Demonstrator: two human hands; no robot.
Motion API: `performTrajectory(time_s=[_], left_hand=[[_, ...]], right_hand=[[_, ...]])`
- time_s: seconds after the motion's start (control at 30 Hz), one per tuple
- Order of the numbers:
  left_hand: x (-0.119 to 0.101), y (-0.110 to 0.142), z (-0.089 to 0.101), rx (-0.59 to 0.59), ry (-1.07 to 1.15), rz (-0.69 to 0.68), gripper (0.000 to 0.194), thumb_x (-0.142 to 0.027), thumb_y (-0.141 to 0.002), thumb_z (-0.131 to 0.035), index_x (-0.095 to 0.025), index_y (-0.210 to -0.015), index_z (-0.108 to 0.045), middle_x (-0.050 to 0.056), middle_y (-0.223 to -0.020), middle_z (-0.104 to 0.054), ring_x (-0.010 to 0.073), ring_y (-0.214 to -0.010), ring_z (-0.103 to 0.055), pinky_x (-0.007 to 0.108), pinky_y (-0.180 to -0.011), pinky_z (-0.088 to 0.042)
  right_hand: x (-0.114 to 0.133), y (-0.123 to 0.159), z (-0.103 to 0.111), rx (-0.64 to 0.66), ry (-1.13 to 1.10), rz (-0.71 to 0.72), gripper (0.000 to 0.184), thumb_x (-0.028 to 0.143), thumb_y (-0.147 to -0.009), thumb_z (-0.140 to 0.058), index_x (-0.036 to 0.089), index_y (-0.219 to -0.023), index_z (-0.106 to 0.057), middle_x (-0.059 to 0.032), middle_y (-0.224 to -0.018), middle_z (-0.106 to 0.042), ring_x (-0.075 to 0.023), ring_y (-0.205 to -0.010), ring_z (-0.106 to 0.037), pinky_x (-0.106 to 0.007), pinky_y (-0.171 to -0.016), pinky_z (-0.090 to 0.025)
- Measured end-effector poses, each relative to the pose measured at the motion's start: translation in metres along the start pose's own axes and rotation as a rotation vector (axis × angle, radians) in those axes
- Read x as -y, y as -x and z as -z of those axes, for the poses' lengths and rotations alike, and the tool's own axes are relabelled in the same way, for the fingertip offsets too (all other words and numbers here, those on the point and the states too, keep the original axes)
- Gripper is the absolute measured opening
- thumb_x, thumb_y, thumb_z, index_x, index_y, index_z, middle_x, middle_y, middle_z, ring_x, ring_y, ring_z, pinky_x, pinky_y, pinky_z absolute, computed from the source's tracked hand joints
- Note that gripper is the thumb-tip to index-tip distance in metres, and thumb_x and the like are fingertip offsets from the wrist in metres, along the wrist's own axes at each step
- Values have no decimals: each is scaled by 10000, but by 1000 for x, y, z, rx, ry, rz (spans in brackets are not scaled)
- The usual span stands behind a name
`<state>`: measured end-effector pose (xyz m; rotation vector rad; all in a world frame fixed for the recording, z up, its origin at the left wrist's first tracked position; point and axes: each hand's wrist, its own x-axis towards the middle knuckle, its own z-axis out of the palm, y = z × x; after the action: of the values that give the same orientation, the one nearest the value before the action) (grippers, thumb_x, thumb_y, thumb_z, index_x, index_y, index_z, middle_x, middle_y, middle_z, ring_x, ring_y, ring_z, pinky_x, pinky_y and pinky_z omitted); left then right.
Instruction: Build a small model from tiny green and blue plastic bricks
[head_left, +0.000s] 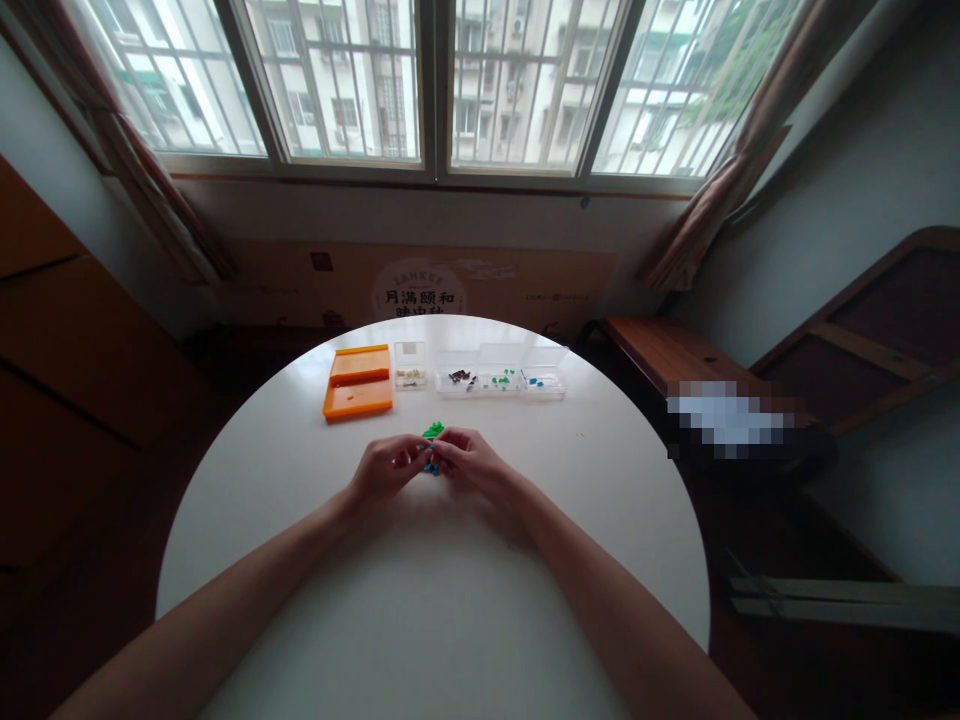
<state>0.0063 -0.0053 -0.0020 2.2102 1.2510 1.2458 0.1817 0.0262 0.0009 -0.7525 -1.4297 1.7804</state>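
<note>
My left hand [386, 466] and my right hand [471, 462] meet at the middle of a round white table [315, 600]. Both have their fingers pinched together on a small model of green and blue bricks [432, 433]. The green top pokes out above the fingertips, and a bit of blue shows between the hands. The rest of the model is hidden by my fingers. Both forearms rest on the tabletop.
Toward the table's far edge lie an orange tray [358, 381], a small clear box of pale pieces [410, 366], and a long clear box [501, 372] holding dark, green and blue pieces. A wooden bench [660, 350] stands to the right, a window behind.
</note>
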Motion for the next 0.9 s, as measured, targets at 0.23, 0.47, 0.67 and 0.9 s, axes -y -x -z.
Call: performTrajectory(time_s=[0.23,0.47,0.67,0.9], left_hand=[[1,0,0,5,-5,4,158,-248,-801,-592,-130,-857,-680,-7,-558,-594,57,-459,-475,140,-468,-412],[3,1,-2,-6,-9,6,171,-266,-803,-591,-129,-854,-681,-9,-552,-590,54,-454,-469,137,-465,-410],[3,1,-1,6,-17,10,169,-267,-805,-592,-133,-859,-680,-10,-556,-592,56,-459,-472,140,-472,-409],[3,1,-2,3,-15,-4,171,-258,-806,-590,-130,-873,-682,-7,-554,-596,55,-457,-473,135,-470,-410]], right_hand=[[0,-1,1,0,5,-2,386,495,-687,-668,127,-738,-566,22,-563,-565,-69,-457,-486,-197,-439,-348],[-1,0,1,3,14,10,370,475,-693,-671,121,-741,-573,18,-576,-563,-70,-469,-481,-200,-449,-354],[1,0,0,6,0,8,359,464,-692,-673,123,-732,-570,21,-563,-561,-67,-451,-470,-195,-427,-332],[0,-1,0,2,7,10,357,457,-695,-671,117,-741,-572,17,-567,-563,-68,-451,-473,-199,-431,-340]])
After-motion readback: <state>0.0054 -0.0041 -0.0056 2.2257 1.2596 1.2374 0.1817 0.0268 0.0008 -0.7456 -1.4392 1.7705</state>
